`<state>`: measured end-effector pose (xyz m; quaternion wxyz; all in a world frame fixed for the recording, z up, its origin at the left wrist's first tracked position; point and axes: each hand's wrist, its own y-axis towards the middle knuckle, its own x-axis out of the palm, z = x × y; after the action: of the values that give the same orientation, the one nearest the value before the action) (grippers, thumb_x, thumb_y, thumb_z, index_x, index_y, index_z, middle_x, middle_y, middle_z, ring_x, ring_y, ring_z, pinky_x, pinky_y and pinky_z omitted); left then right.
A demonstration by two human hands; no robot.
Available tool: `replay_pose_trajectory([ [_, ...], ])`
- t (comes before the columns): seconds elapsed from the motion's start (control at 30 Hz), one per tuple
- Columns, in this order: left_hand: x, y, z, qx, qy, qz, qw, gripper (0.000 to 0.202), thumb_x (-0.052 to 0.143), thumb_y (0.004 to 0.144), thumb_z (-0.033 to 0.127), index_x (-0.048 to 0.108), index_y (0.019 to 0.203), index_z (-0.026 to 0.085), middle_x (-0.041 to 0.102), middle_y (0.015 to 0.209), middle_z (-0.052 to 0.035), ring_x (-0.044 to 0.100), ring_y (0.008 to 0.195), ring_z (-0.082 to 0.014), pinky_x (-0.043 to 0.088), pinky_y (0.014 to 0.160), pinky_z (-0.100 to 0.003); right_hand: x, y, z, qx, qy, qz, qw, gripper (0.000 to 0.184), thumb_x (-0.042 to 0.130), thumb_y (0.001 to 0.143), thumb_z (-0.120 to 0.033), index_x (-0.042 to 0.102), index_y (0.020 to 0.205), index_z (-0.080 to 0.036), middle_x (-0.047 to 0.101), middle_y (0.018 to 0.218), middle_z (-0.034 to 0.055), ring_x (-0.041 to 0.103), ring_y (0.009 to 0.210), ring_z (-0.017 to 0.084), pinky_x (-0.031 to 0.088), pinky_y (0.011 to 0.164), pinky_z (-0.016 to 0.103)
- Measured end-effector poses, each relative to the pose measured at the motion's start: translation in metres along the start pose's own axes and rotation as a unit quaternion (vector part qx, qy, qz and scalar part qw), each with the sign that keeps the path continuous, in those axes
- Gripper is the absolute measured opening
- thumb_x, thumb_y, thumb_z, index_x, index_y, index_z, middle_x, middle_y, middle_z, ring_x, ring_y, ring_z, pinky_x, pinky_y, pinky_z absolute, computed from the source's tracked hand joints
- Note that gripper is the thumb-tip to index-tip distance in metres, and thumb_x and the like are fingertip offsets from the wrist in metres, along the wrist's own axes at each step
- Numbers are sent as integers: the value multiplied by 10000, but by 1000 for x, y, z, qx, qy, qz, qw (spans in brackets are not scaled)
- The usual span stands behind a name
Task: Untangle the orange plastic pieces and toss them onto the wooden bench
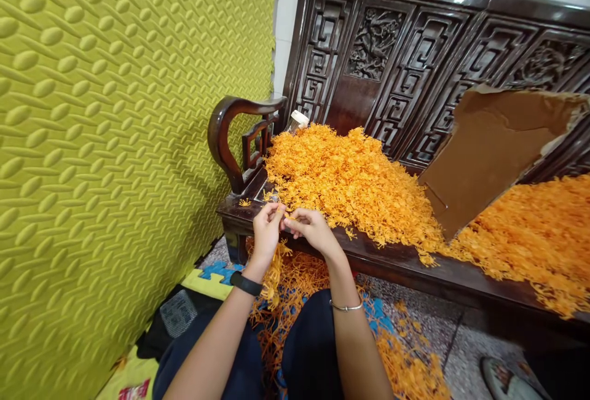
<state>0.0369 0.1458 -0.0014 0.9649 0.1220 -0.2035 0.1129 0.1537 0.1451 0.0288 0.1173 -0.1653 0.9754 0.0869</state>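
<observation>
My left hand (267, 228), with a black band on its wrist, is closed in a pinch at the front edge of the bench. Close beside it, my right hand (312, 228) pinches too, its fingertips nearly meeting the left ones. Bits of an orange plastic piece (287, 216) show between the fingers; its exact shape is mostly hidden. Behind the hands lies a big heap of small orange plastic pieces (341, 172) with thin branching prongs. Below them hangs a strand of orange pieces (275, 274) over my lap.
The dark carved wooden bench (369, 252) has a curved armrest (225, 123) on the left. A cardboard sheet (498, 142) divides the heap from a second orange pile (548, 234). A clear jar with a white lid (299, 119) stands behind. Orange stems (295, 289) litter the floor; yellow matting (115, 142) covers the left side.
</observation>
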Motion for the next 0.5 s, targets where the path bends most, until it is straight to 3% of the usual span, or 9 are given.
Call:
replay_pose_trajectory([
  [0.1, 2, -4, -7, -2, 1, 24, 1000, 142, 676, 668, 298, 629, 679, 164, 587, 630, 21, 459, 506, -96, 341, 471, -206, 0, -4, -6, -16, -101, -36, 994, 241, 578, 784, -331, 576, 610, -165, 496, 517, -41, 456, 474, 87, 360, 509, 219],
  [0.2, 10, -11, -13, -10, -2, 32, 999, 139, 652, 672, 291, 620, 646, 158, 571, 629, 17, 476, 558, -110, 360, 507, -208, -3, -13, -16, -3, -230, -27, 973, 265, 552, 796, -209, 533, 536, -161, 467, 472, -37, 425, 474, 88, 301, 510, 219],
  [0.33, 25, -25, -14, -21, 0, 34, 999, 123, 648, 659, 258, 623, 607, 149, 555, 590, 17, 464, 561, -116, 354, 512, -209, -8, -31, -36, 55, -390, 4, 919, 271, 561, 782, -172, 544, 513, -151, 481, 487, -9, 400, 481, 93, 232, 496, 229],
  [0.5, 41, -37, -6, -33, -17, 55, 998, 108, 632, 680, 235, 638, 625, 142, 544, 550, 25, 473, 546, -114, 369, 535, -215, 2, -44, -67, 122, -520, 47, 844, 263, 443, 848, -168, 672, 722, -141, 646, 681, 90, 592, 652, 168, 295, 537, 240],
])
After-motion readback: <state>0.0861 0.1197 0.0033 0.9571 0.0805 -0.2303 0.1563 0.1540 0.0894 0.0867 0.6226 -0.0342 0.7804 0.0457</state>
